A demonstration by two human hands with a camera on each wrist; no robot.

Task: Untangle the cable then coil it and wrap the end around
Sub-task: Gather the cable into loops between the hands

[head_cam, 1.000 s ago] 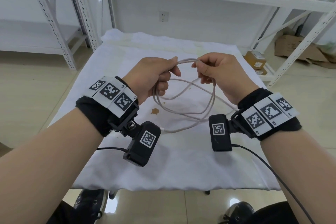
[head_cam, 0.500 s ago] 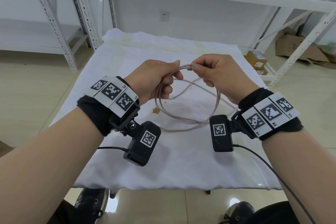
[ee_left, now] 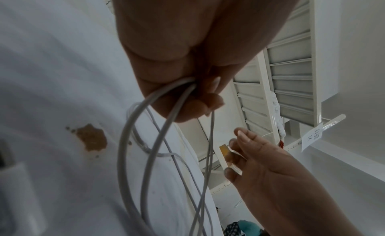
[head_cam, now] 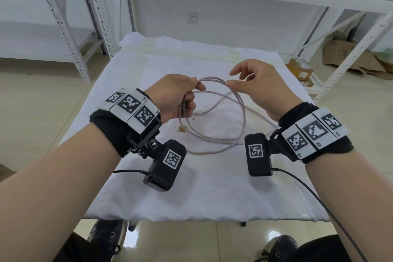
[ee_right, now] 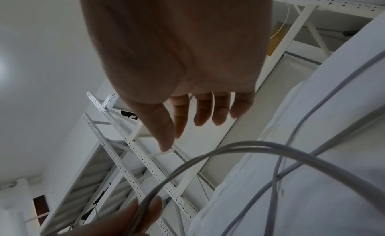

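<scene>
1. Left hand [head_cam: 173, 95] grips the cable [head_cam: 214, 134] loops above the desk [head_cam: 212, 187].
2. Right hand [head_cam: 258, 89] is beside them, fingers spread, holding nothing.
3. Shelf [ee_right: 133, 157] tag reads "1-5".

The right hand [head_cam: 258, 86] has let go of the thin pale grey cable [head_cam: 213, 132]: a second ago it pinched the top of the loops beside the left hand [head_cam: 176, 97], now its fingers are spread and relaxed just right of the strands. The loops hang wider below the left hand's grip.
</scene>
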